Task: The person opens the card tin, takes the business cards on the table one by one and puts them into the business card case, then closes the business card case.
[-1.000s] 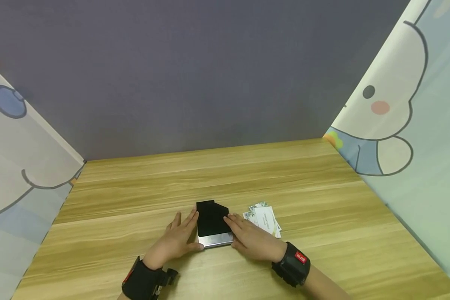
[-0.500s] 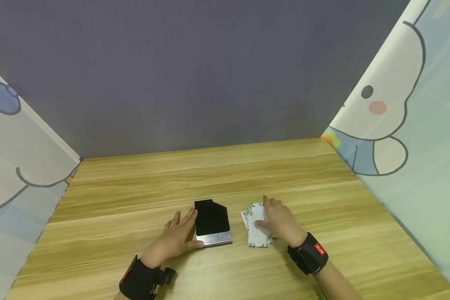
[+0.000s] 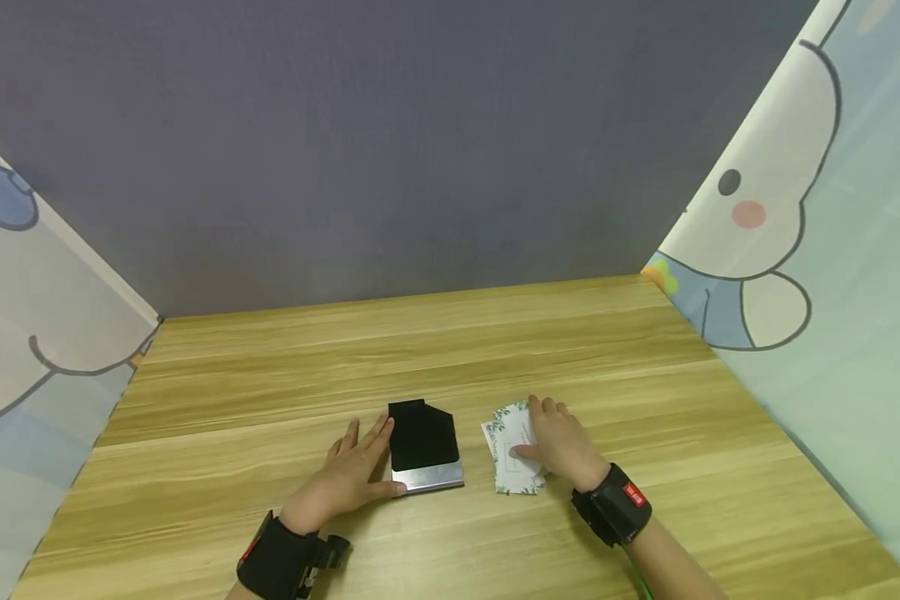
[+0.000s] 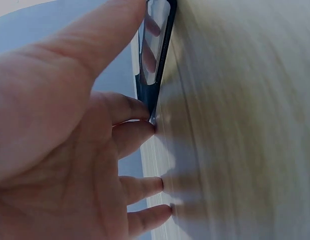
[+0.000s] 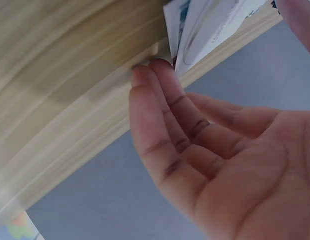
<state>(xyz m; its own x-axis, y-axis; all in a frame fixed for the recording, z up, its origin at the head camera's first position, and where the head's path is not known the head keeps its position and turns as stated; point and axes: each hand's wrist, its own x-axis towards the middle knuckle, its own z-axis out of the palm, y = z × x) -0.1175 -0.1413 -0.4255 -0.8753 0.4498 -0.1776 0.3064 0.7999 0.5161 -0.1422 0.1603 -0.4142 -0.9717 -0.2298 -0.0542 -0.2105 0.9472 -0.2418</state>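
A black card holder (image 3: 423, 437) with a silver metal strip lies flat on the wooden table. Along its left side rests my left hand (image 3: 348, 482), fingers spread and fairly straight. The thumb touches the holder's front left corner, and the left wrist view shows the fingertips down on the tabletop. To the right of the holder is a small fanned stack of white business cards (image 3: 512, 454) with green leaf prints. My right hand (image 3: 566, 440) holds the stack by its right part, thumb over the top card and bent fingers at the far edge, covering some of the cards.
The wooden table (image 3: 420, 350) runs back to a dark grey wall panel (image 3: 405, 167). Cartoon-printed sheets (image 3: 765, 208) stand along both sides. Each wrist wears a black strap (image 3: 612, 504).
My right hand has left the card holder and moved right onto the business cards, where it has stayed for the last half second. My left hand keeps its place at the holder.
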